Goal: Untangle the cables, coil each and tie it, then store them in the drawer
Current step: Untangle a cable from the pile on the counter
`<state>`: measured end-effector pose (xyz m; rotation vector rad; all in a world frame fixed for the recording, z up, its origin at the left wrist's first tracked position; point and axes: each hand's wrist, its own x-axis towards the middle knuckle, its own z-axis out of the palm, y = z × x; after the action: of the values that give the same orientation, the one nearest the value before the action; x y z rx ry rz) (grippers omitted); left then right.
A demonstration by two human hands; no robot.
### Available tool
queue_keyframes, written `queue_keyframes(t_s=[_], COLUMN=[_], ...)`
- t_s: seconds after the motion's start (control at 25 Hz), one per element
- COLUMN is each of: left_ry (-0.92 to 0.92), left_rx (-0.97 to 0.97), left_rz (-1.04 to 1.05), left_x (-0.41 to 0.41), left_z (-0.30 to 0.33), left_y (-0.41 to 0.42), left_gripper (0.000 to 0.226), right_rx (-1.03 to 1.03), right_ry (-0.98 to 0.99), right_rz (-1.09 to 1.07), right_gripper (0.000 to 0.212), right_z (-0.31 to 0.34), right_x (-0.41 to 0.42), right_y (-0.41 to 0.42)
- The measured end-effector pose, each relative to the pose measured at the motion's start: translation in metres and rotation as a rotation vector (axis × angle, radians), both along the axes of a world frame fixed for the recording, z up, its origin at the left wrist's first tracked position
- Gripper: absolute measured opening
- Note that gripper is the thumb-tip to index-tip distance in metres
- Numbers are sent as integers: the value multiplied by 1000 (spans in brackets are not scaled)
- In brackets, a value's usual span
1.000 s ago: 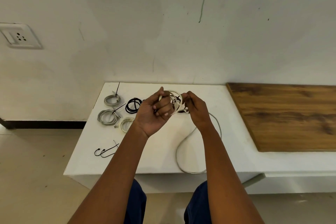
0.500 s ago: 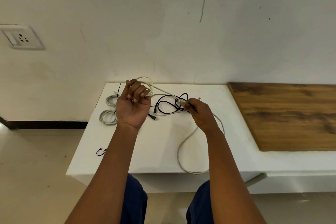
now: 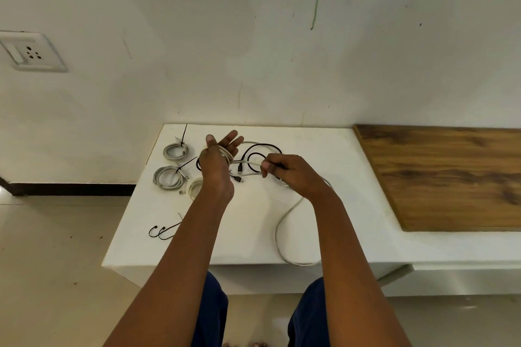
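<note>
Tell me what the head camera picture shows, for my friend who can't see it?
A person's left hand, fingers straight, has a thin white cable looped around it while the right hand pinches the same cable. Below lie a loose black cable and three coiled pale cables on a white table.

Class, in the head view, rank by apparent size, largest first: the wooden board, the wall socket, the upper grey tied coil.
1. Wooden board
2. Wall socket
3. Upper grey tied coil

Apparent size only; distances from the camera differ.
</note>
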<state>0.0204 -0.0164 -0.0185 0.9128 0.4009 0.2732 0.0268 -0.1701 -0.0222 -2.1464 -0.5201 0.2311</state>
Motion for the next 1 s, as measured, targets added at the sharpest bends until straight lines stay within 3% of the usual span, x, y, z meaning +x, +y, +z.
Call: queue_keyframes(t_s=[0.08, 0.24, 0.52, 0.68, 0.88, 1.0], left_ry=[14, 29, 27, 69, 10, -22], left_rx=[195, 588, 809, 696, 212, -101], left_rz=[-86, -210, -463, -700, -893, -888], left_x=[-1, -8, -16, -20, -17, -15], left_z=[-5, -10, -15, -15, -6, -1], left_y=[-8, -19, -34, -38, -29, -24], left_gripper=[40, 27, 32, 45, 36, 33], right_rx=[30, 127, 241, 309, 451, 461], right_ry=[-5, -25, -108, -67, -20, -39], right_rz=[4, -47, -196, -181, -192, -239], right_gripper=[28, 24, 38, 28, 30, 31], right_z=[0, -1, -6, -6, -9, -11], right_x=[-1, 0, 3, 6, 7, 11], right_y=[2, 2, -2, -6, -2, -3])
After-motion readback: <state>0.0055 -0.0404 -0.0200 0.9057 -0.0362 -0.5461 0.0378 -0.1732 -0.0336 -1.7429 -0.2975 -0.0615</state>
